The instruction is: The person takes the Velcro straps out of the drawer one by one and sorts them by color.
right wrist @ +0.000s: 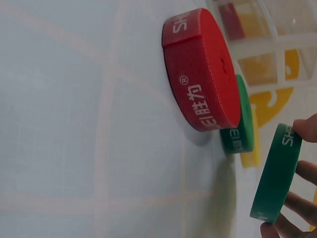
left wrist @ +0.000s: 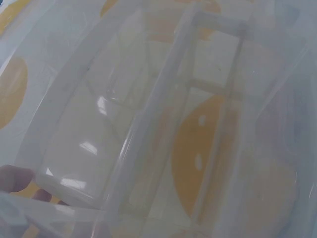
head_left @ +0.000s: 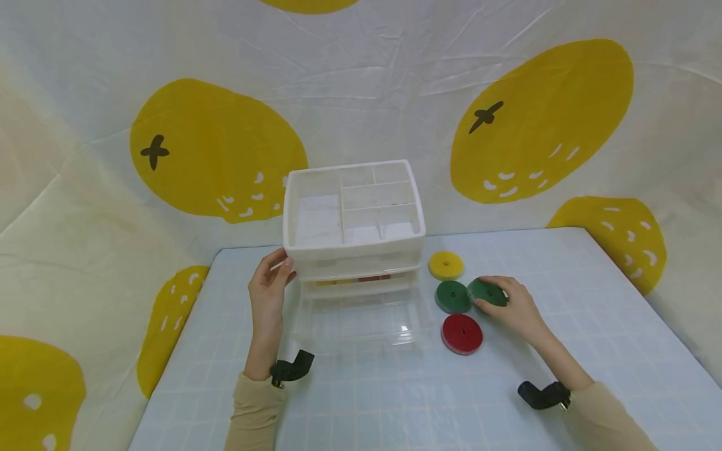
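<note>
My right hand [head_left: 516, 310] holds a green roll of strap tape [head_left: 487, 292] by its edge, thumb on the near side and fingers on the far side. In the right wrist view this roll [right wrist: 276, 173] is tilted up in the fingertips. A second green roll [head_left: 453, 297] lies just left of it, between a yellow roll [head_left: 445, 265] and a red roll [head_left: 462, 334]. My left hand [head_left: 271, 282] touches the left side of a white drawer organizer [head_left: 355, 252] with its fingertips. The organizer's clear lower drawer [head_left: 361, 316] is pulled out towards me.
Divided compartments [head_left: 378, 203] form the organizer's top. Yellow and red things [head_left: 374, 278] show through a gap above the pulled-out drawer. A pale blue checked cloth [head_left: 361, 401] covers the table; behind it hangs a fabric [head_left: 366, 81] with yellow fruit prints.
</note>
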### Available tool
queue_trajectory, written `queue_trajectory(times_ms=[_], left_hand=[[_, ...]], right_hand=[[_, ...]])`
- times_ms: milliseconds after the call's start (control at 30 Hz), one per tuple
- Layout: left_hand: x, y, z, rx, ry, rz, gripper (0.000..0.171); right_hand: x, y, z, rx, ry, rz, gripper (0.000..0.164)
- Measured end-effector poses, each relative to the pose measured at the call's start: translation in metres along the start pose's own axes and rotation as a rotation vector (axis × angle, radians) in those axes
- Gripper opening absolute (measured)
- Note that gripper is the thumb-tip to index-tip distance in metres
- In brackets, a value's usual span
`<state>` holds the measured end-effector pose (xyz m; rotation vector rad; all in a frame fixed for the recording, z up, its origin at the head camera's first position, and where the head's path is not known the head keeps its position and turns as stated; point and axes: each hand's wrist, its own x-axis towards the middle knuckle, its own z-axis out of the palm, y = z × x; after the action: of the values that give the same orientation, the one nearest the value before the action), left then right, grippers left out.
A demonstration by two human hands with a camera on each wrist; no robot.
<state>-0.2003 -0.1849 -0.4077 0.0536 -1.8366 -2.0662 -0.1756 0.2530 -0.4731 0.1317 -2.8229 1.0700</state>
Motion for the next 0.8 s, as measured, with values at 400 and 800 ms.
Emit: queue_trajectory(times_ms=[400, 800], left_hand=[[0.000, 0.000, 0.000, 0.005, -0.004, 0.002, 0.034], [0.000, 0.000, 0.000, 0.006, -0.017, 0.005, 0.034]], right_hand=[[0.015, 0.012, 0.000, -0.081, -0.054, 0.085, 0.058], [0.021, 0.020, 0.004, -0.134, -0.066, 0.092, 0.057]])
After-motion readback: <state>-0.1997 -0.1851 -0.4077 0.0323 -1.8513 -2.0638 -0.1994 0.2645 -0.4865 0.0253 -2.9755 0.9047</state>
